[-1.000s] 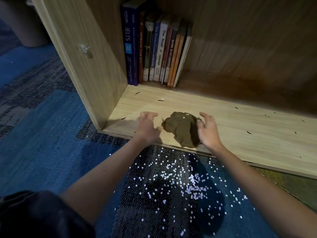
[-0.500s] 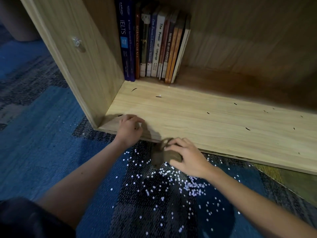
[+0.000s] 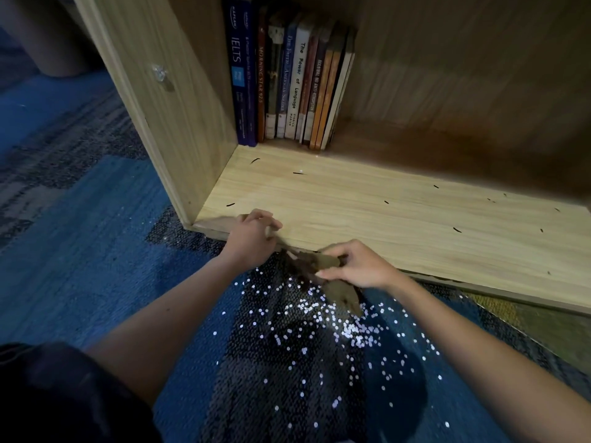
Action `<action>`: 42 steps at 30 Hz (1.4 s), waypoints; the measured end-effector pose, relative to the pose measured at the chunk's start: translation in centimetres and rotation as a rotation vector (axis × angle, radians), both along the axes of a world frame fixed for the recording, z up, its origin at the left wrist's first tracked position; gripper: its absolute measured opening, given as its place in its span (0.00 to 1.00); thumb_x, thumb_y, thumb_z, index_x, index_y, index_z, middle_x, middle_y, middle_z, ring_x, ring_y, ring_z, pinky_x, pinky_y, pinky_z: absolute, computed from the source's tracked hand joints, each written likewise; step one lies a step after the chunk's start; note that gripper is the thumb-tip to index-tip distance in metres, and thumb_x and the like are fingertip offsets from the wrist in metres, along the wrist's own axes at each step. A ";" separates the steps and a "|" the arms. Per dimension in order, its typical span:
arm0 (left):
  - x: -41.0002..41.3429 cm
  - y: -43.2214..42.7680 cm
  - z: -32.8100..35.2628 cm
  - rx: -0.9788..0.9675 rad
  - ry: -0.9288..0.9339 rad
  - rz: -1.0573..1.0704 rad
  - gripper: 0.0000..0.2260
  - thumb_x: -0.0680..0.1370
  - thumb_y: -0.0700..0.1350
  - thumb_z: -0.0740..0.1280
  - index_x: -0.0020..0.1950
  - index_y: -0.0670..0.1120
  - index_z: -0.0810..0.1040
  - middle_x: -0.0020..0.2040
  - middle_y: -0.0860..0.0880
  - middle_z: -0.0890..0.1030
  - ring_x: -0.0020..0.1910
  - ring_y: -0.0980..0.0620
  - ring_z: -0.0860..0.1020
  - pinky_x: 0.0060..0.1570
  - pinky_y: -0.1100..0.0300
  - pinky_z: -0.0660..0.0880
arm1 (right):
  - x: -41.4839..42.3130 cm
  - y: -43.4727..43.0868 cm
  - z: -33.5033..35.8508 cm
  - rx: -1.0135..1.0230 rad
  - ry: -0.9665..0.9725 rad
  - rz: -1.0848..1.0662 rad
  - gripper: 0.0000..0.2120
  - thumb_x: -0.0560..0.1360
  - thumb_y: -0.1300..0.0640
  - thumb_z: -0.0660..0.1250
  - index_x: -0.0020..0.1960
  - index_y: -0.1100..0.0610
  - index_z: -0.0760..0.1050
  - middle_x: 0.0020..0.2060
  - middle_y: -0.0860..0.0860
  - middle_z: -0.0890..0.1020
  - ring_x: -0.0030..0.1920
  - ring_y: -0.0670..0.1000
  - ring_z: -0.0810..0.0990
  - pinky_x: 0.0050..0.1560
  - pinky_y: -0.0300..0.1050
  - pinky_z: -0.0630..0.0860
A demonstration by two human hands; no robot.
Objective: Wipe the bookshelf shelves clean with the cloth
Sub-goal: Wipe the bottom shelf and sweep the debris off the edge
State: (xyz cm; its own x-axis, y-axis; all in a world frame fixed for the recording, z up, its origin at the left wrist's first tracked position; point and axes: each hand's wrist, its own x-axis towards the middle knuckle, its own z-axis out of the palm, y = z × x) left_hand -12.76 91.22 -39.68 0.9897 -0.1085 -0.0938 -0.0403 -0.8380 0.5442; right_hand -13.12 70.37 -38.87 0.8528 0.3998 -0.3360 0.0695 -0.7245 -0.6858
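Crumpled brown cloth (image 3: 347, 297) partly hidden under the right hand (image 3: 361, 266), upright row of books (image 3: 300, 84) cropped at the top edge, pale wooden shelf board (image 3: 415, 219) cut off rightward
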 end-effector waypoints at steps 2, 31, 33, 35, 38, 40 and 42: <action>-0.2 0.0 -0.2 0.022 0.034 0.018 0.15 0.76 0.39 0.61 0.63 0.47 0.74 0.68 0.48 0.68 0.69 0.45 0.64 0.68 0.48 0.61 | 0.4 -0.1 0.0 -0.146 -0.180 -0.007 0.15 0.71 0.59 0.69 0.58 0.53 0.78 0.48 0.47 0.76 0.51 0.48 0.74 0.62 0.47 0.71; -0.2 -0.2 -0.9 0.038 0.072 0.034 0.20 0.76 0.39 0.61 0.68 0.47 0.71 0.71 0.47 0.66 0.70 0.43 0.62 0.68 0.43 0.61 | -0.7 0.5 0.9 0.122 -0.005 -0.042 0.07 0.78 0.59 0.60 0.47 0.48 0.73 0.39 0.46 0.79 0.37 0.44 0.78 0.44 0.41 0.76; 0.3 0.0 -0.8 0.026 0.070 0.038 0.19 0.76 0.40 0.61 0.67 0.48 0.71 0.70 0.47 0.66 0.70 0.43 0.62 0.68 0.44 0.61 | 0.0 0.5 1.5 0.210 0.001 -0.102 0.07 0.77 0.59 0.60 0.45 0.49 0.74 0.38 0.46 0.79 0.41 0.49 0.79 0.48 0.45 0.76; 0.8 0.4 -0.7 0.017 0.071 0.068 0.19 0.76 0.41 0.62 0.67 0.48 0.71 0.70 0.47 0.66 0.69 0.43 0.62 0.69 0.46 0.61 | 1.1 0.9 2.0 0.220 -0.035 -0.067 0.05 0.77 0.59 0.62 0.46 0.51 0.75 0.41 0.46 0.79 0.45 0.50 0.79 0.52 0.47 0.75; 2.2 0.9 -0.4 0.012 0.086 0.103 0.20 0.76 0.42 0.64 0.68 0.47 0.70 0.71 0.47 0.65 0.69 0.43 0.61 0.69 0.50 0.60 | 3.2 1.3 2.3 0.275 -0.139 -0.168 0.06 0.75 0.59 0.64 0.50 0.52 0.77 0.44 0.46 0.80 0.48 0.51 0.79 0.53 0.46 0.75; 3.4 1.1 -0.1 0.017 0.091 0.111 0.20 0.76 0.43 0.64 0.68 0.48 0.69 0.71 0.48 0.64 0.69 0.43 0.60 0.68 0.51 0.59 | 5.6 1.4 2.9 0.359 -0.247 -0.294 0.05 0.74 0.59 0.65 0.48 0.52 0.78 0.42 0.48 0.81 0.47 0.52 0.79 0.50 0.46 0.75; 4.5 1.1 0.3 0.043 0.100 0.104 0.20 0.77 0.43 0.62 0.68 0.49 0.69 0.72 0.49 0.63 0.70 0.44 0.59 0.70 0.48 0.58 | 8.4 1.3 3.6 0.340 -0.374 -0.356 0.08 0.73 0.59 0.67 0.51 0.55 0.78 0.46 0.51 0.79 0.48 0.53 0.78 0.52 0.46 0.74</action>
